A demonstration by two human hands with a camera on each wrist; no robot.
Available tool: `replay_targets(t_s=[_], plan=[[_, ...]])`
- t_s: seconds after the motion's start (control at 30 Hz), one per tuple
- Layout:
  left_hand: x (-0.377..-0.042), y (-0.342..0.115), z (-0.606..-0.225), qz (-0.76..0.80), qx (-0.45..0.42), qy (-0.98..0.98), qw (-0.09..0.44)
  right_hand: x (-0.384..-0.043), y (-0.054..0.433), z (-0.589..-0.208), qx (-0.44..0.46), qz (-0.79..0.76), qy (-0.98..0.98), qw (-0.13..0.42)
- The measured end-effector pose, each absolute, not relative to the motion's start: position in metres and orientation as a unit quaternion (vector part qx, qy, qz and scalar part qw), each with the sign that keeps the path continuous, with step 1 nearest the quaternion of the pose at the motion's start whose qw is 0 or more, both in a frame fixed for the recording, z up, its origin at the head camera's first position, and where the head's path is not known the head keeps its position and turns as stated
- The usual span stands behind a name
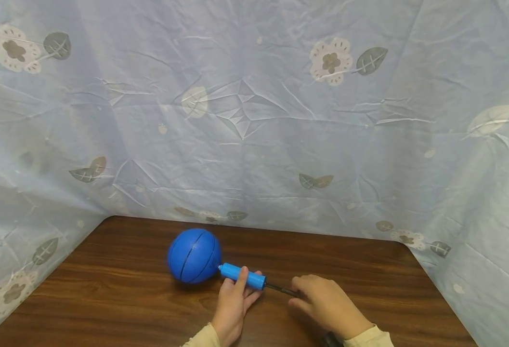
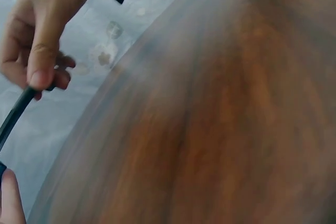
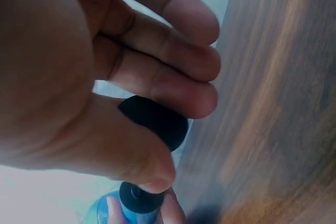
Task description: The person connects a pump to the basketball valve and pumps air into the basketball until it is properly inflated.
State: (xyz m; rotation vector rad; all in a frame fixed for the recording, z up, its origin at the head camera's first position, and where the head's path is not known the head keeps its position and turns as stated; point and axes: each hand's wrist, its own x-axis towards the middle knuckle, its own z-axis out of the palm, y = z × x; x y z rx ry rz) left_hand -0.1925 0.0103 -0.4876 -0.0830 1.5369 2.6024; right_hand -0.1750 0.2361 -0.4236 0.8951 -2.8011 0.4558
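the handle (image 3: 152, 121) of the blue pump (image 1: 231, 271) is partly covered by the right hand (image 1: 325, 303), and whether the nozzle enters the blue ball (image 1: 195, 256) is too small to make out. the left wrist view cuts off most of the pump and blurs the bench (image 1: 107, 294). the left hand (image 1: 231, 306) grips the barrel, thumb on top; the right hand curls thumb and fingers loosely about the handle, at the rod's (image 1: 282, 289) end. the ball sits on the bench, just left of the pump.
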Motion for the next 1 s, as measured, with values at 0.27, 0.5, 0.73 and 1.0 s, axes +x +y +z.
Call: replay_targets(t_s=[0.27, 0.5, 0.73, 1.0], plan=[[-0.184, 0.015, -0.485, 0.848, 0.027, 0.516, 0.116, -0.173, 0.222, -0.43, 0.315, 0.147, -0.93, 0.117], [-0.182, 0.017, -0.486, 0.844, 0.054, 0.515, 0.139, -0.173, 0.218, -0.432, 0.304, 0.143, -0.936, 0.104], [-0.185, 0.015, -0.487, 0.84, 0.049, 0.526, 0.121, -0.17, 0.218, -0.435, 0.271, 0.17, -0.946, 0.051], [-0.193, 0.011, -0.489, 0.867, 0.003, 0.494, 0.066, -0.171, 0.229, -0.432, 0.238, 0.172, -0.956, 0.024]])
